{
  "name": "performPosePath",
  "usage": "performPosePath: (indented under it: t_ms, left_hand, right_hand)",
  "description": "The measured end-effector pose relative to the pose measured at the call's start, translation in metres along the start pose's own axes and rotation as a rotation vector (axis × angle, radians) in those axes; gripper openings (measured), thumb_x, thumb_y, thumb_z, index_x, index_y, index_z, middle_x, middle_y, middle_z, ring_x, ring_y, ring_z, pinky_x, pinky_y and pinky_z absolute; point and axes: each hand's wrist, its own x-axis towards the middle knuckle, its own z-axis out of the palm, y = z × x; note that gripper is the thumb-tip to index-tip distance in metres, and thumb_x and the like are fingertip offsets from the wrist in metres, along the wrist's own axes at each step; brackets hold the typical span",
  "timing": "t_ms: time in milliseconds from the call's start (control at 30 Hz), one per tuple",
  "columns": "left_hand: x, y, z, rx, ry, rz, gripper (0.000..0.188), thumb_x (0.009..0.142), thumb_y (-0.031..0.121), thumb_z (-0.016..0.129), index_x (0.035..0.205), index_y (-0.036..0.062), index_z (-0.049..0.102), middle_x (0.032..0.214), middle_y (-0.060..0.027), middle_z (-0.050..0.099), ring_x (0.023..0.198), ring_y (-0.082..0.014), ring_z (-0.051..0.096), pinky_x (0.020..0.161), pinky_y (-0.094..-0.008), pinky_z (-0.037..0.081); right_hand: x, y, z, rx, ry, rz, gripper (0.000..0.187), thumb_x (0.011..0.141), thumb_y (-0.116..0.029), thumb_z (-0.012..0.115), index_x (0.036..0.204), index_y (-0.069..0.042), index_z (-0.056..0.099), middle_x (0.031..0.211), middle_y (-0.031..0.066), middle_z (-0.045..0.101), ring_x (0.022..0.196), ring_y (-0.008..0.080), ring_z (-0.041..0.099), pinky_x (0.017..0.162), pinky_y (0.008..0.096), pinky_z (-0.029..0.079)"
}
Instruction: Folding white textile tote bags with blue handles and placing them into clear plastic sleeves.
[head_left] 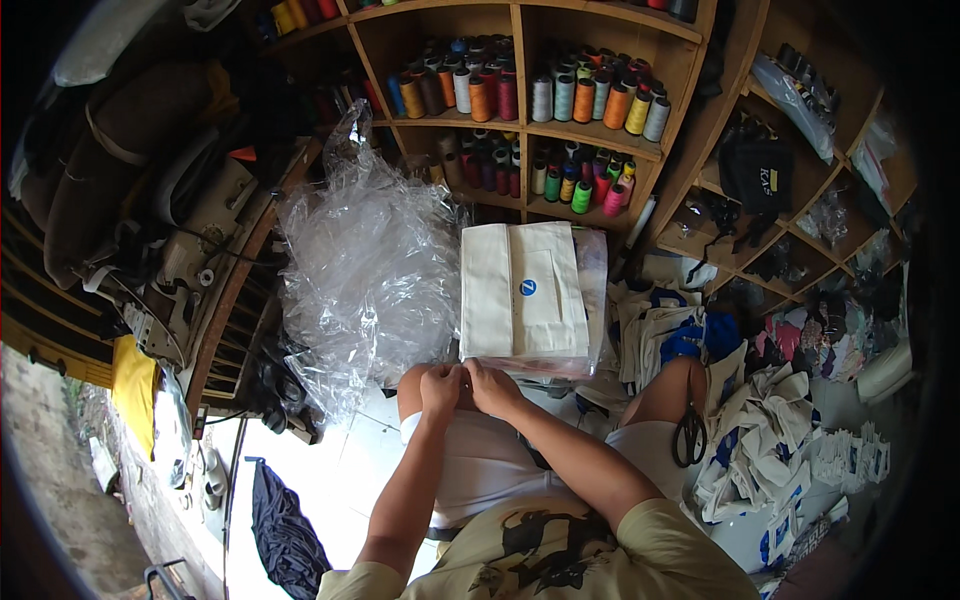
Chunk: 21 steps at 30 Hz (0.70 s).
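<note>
My left hand (440,388) and my right hand (492,388) meet above my knee, fingers closed in a pinch. Whatever lies between the fingertips is too small to make out. Just beyond them a cream cloth bag (485,290) with a pocket and a round blue mark lies flat. Clear plastic shows under its right and near edges. To its left is a big crumpled heap of clear plastic bags (370,260), whose near edge comes close to my left hand. Black-handled scissors (690,438) rest by my right leg, away from both hands.
Wooden shelves (590,140) with thread spools stand at the back. A sewing machine (215,215) on a wooden table is at the left. Piles of cream and blue cloth pieces (760,430) lie on the right. A dark cloth bundle (283,525) lies on the floor at lower left.
</note>
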Motion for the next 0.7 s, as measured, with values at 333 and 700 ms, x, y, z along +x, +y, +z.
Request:
performPosePath:
  t_ms: [333, 700]
  left_hand:
    - [-0.02, 0.061, -0.027, 0.084, -0.059, -0.111, 0.025, 0.085, 0.019, 0.064, 0.091, -0.0046, 0.071, 0.082, -0.0117, 0.071, 0.074, -0.0195, 0.067, 0.066, -0.0306, 0.052]
    - [0.001, -0.009, -0.013, -0.314, -0.277, -0.098, 0.023, 0.095, 0.011, 0.051, 0.094, -0.011, 0.058, 0.089, -0.0184, 0.067, 0.08, -0.0263, 0.07, 0.071, -0.0323, 0.059]
  right_hand:
    - [-0.028, -0.019, -0.038, -0.138, -0.179, -0.146, 0.029, 0.085, -0.01, 0.048, 0.113, -0.001, 0.047, 0.065, 0.0209, 0.064, 0.059, 0.0382, 0.064, 0.051, 0.0487, 0.049]
    - [-0.17, 0.001, -0.265, 0.296, -0.104, -0.041, 0.008, 0.085, -0.001, 0.062, 0.089, -0.003, 0.055, 0.096, 0.0082, 0.052, 0.085, 0.0215, 0.054, 0.078, 0.0309, 0.044]
